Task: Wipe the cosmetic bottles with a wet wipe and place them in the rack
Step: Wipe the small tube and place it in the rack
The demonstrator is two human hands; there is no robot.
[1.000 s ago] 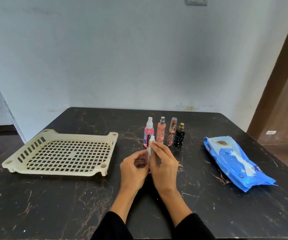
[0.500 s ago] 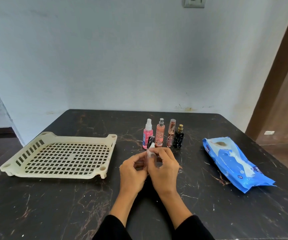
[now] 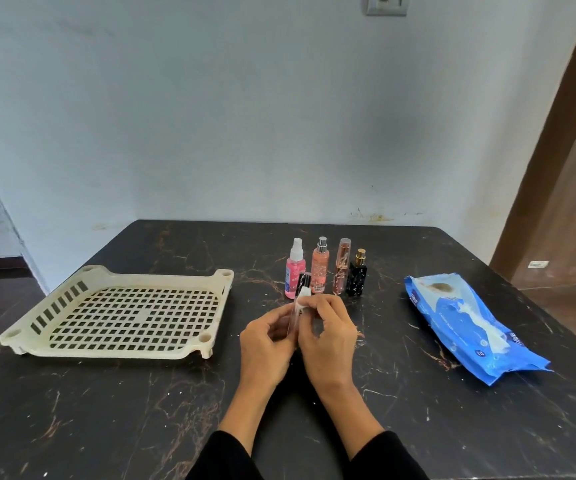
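My left hand (image 3: 265, 344) holds a slim clear bottle with a black cap (image 3: 299, 299) upright at the table's middle. My right hand (image 3: 328, 336) presses a small white wet wipe (image 3: 303, 302) against the bottle near its cap. Behind the hands stand several bottles in a row: a pink spray bottle (image 3: 294, 270), a peach bottle (image 3: 320, 268), a tall rose-gold bottle (image 3: 342, 268) and a short black bottle (image 3: 357, 278). The cream plastic rack (image 3: 72, 351) lies to the left with nothing in it.
A blue wet-wipe pack (image 3: 470, 327) lies at the right, a wipe sticking out of its opening. The table (image 3: 106, 427) is dark marble, set against a pale wall. A brown door frame (image 3: 556, 150) stands at the right.
The wipe has slid up the bottle toward the cap, and my right fingers have shifted with it. The black cap now shows above the hands. The view has tilted slightly.
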